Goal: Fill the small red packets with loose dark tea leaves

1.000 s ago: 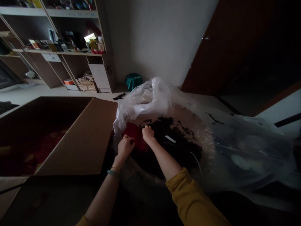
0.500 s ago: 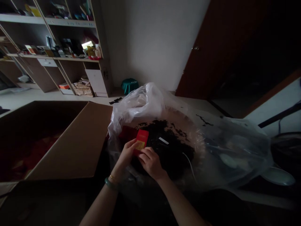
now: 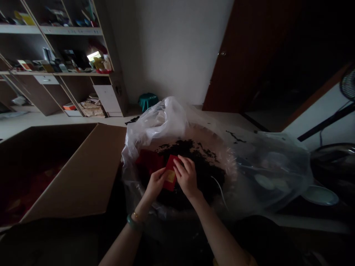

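A red packet with a yellow panel on its lower part is held up, slightly tilted, over the left half of a round basin. The left hand has its thumb and fingers closed on the packet's left edge; a green bangle circles that wrist. The right hand sets its bent fingers against the packet's upper right side, though I cannot tell whether they pinch it or only touch it. Dark, leaf-like loose material lies heaped in the basin, with red items, too dim to make out singly, at the basin's left inside. A white cord-like strip curves at the basin's right. Clear plastic sheeting bunches over the basin's far rim. Just left of the basin stands an open cardboard box with more red items inside. Beyond the basin, near the wall, is a green-covered round object, and right of the basin lies a pale oval dish
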The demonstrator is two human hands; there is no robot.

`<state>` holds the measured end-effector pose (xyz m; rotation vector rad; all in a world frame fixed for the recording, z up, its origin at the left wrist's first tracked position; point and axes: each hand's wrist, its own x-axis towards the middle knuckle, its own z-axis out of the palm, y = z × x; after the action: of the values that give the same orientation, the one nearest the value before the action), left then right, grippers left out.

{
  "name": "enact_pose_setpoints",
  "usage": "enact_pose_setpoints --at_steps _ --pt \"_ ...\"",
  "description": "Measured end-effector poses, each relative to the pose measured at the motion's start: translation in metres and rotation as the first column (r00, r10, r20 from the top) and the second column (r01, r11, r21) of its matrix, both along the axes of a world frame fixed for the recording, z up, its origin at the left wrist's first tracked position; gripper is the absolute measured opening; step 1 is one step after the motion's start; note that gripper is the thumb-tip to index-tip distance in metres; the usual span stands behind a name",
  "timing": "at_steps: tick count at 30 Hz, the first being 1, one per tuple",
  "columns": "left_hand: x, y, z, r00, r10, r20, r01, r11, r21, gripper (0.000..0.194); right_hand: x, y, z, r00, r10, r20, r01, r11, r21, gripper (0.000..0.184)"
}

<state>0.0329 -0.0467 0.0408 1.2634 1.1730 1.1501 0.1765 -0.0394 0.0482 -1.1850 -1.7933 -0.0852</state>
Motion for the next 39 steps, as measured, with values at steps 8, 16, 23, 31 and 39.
enact_pose_setpoints --at_steps 8,16,23,31,39 --pt "-0.009 0.008 -0.007 0.977 0.04 -0.209 -0.01 0.99 0.143 0.038 0.007 0.006 0.01 1.0 -0.008 0.019 0.009 0.997 -0.072 0.015" --pt "-0.012 0.014 0.005 0.85 -0.036 -0.525 0.174 0.961 0.216 0.029 0.011 0.0 0.023 0.977 0.093 0.193 -0.049 0.974 -0.222 0.028" --pt "-0.014 0.016 0.019 0.71 -0.025 -0.704 0.266 0.935 0.235 0.032 0.033 0.006 0.018 0.981 0.165 0.1 -0.097 0.869 -0.485 0.027" --pt "0.008 0.009 0.016 0.502 0.203 -0.841 0.353 0.839 0.414 0.059 0.037 0.003 0.012 0.964 0.206 -0.169 -0.267 0.773 -0.576 0.027" --pt "0.016 0.006 0.009 0.456 0.295 -0.839 0.355 0.805 0.476 0.056 0.037 -0.006 0.004 0.857 0.153 -0.492 -0.453 0.678 -0.579 0.035"
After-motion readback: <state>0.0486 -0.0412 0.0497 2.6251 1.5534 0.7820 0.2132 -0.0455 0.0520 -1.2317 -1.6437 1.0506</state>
